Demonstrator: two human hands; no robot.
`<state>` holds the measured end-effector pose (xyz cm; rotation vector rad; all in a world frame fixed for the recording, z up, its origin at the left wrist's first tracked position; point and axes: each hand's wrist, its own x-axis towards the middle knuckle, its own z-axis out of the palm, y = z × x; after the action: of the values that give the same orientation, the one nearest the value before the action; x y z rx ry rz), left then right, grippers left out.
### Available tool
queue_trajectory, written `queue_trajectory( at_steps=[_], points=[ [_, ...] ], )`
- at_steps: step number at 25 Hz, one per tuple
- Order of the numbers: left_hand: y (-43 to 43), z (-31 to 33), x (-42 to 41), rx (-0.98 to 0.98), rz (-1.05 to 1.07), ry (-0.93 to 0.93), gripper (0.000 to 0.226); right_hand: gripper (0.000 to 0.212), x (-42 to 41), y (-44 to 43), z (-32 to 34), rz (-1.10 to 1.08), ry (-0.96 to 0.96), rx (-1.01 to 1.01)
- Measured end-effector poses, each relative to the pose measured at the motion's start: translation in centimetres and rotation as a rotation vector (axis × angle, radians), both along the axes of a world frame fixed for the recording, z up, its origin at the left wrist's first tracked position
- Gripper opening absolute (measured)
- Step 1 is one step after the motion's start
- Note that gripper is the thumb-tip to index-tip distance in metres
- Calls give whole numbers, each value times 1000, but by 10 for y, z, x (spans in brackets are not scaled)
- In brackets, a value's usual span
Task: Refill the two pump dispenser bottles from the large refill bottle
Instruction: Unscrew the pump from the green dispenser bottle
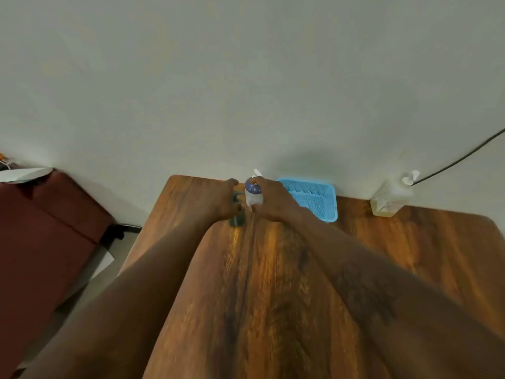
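Reaching across the wooden bench (273, 283), we have both arms stretched toward its far edge, where it meets the pale wall (246, 77). Our right hand (269, 199) is curled around a white pump bottle (253, 196) with a blue-purple band near its top; the fingers wrap its right side and the thumb lies low on its front, so the hand is closed on it. The bottle stands upright, its white pump nozzle showing just above our fingers. Our left hand (222, 199) is beside it, fingers bent over a dark pump bottle (237, 214) that is mostly hidden under the palm; only its dark lower body and a bit of the pump neck show. The hand rests on or around it, but we cannot tell how firmly it grips. The two bottles stand just beside each other, near the back left corner of the bench.

Right of our right hand sits a light blue mesh basket (317, 198), against the wall. Well apart from it, farther right, stands the large clear refill bottle (390, 196) with a white pump top and pale yellowish liquid low inside. A dark cable (459, 160) runs from behind it up along the wall. Off the bench to the left is a dark red cushioned seat (46, 228).
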<state>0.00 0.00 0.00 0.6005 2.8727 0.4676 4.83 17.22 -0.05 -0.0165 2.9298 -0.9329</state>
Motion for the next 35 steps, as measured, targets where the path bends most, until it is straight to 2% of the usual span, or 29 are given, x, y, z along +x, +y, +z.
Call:
queue_trajectory(
  at_steps=[6, 12, 15, 20, 24, 26, 28, 30, 33, 35],
  points=[
    [18, -15, -3, -39, 66, 27, 23, 76, -6, -6, -28, 18, -106, -11],
    [20, -1, 3, -55, 19, 0, 13, 77, 0, 4, -31, -15, -147, -8],
    [22, 20, 10, -1, -34, 19, 13, 57, 9, 5, -28, -22, -116, -53],
    [40, 54, 36, 266, -55, -6, 10, 19, 39, 10, -5, -75, 37, -161],
    [52, 72, 65, 428, -72, 31, 18, 19, 73, 24, 19, -203, 172, -232],
    [51, 70, 85, 550, -72, -33, 28, 19, 93, 33, 27, -235, 206, -254],
    [48, 58, 106, 681, -55, -229, 37, 22, 111, 43, 32, -275, 221, -258],
    [47, 40, 127, 794, -17, -418, 35, 30, 128, 50, 33, -320, 208, -283],
    [50, 16, 159, 888, 20, -529, 26, 32, 154, 56, 29, -347, 201, -332],
    [55, 0, 176, 880, -46, -539, 44, 30, 166, 60, 22, -346, 212, -360]
  ],
)
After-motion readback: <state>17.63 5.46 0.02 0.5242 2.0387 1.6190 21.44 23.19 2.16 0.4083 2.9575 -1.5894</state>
